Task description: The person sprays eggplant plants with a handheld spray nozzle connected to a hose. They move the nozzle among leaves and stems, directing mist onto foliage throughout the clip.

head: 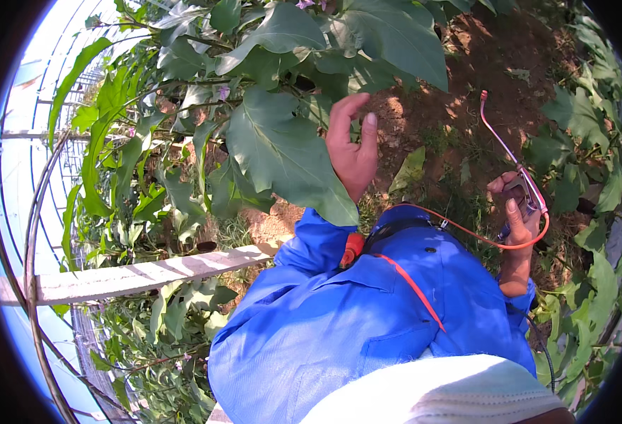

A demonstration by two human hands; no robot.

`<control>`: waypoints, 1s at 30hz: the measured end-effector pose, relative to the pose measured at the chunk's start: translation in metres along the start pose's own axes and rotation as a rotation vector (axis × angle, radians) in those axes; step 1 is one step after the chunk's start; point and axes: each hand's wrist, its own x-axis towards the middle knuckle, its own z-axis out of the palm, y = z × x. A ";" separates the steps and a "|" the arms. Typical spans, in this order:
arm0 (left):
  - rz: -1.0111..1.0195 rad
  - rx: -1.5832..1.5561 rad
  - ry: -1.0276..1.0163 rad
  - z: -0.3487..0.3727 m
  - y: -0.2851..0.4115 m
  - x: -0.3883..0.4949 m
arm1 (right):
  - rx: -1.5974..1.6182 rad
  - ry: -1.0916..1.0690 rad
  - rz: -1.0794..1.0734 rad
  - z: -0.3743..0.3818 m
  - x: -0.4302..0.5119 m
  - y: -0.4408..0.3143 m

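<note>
My left hand [352, 143] is raised beside a broad leaf [284, 148] of an eggplant plant. Its fingers are curled loosely, the thumb stands apart from them, and nothing shows in it; part of the wrist is hidden behind the leaf. Off to the right, my right hand [520, 228] grips a slim spray wand [529, 185], whose bent tube points up and away to a small red tip [484, 95]. From the wand's lower end an orange hose [502, 245] loops back towards my waist. Small purple flowers [223, 93] show among the leaves.
A pale concrete post [157, 273] slants in from the left, near my left elbow. Curved poles [38, 212] rise at the far left. More leafy plants [597, 286] line the right side. Bare brown soil [480, 58] runs ahead between the rows.
</note>
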 end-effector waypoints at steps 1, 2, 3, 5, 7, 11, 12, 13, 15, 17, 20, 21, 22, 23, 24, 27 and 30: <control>0.141 0.089 0.167 -0.001 -0.008 0.033 | -0.021 0.041 -0.004 -0.003 0.006 -0.001; 0.168 0.148 0.273 -0.004 -0.010 0.066 | -0.088 0.016 -0.004 -0.009 0.014 -0.003; 0.198 0.231 0.338 -0.011 -0.017 0.095 | -0.085 0.006 -0.025 -0.011 0.021 0.000; 0.324 0.309 0.398 -0.016 -0.054 0.155 | -0.033 -0.012 0.023 -0.021 0.033 0.011; 0.441 0.475 0.422 -0.026 -0.095 0.208 | -0.049 -0.010 0.040 -0.019 0.048 0.006; 0.292 0.347 0.401 -0.023 -0.160 0.282 | -0.077 -0.058 0.007 -0.021 0.080 0.000; 0.154 0.219 0.358 -0.018 -0.164 0.294 | -0.112 -0.063 0.016 -0.022 0.086 -0.003; 0.090 0.268 0.289 -0.018 -0.169 0.300 | -0.116 -0.065 0.008 -0.025 0.093 -0.002; -0.026 0.345 0.135 -0.011 -0.163 0.309 | -0.138 -0.046 -0.015 -0.028 0.106 0.004; 0.044 0.339 0.161 -0.006 -0.149 0.299 | -0.082 -0.054 -0.030 -0.029 0.118 0.013; -0.073 0.296 0.237 -0.006 -0.138 0.284 | -0.021 -0.065 0.008 -0.026 0.130 0.020; -0.024 0.248 0.280 -0.009 -0.145 0.284 | -0.005 -0.071 0.024 -0.024 0.135 0.021; 0.023 0.202 0.326 -0.014 -0.153 0.280 | 0.033 -0.083 0.056 -0.024 0.140 0.022; 0.070 0.156 0.372 -0.019 -0.162 0.276 | 0.047 -0.084 0.065 -0.024 0.145 0.023; 0.018 0.155 0.349 -0.021 -0.157 0.277 | 0.061 -0.088 0.071 -0.024 0.153 0.024; -0.126 0.302 0.224 -0.023 -0.151 0.274 | 0.054 -0.159 0.071 -0.039 0.181 0.030; -0.189 0.303 0.286 -0.030 -0.149 0.278 | 0.051 -0.265 0.068 -0.049 0.220 0.030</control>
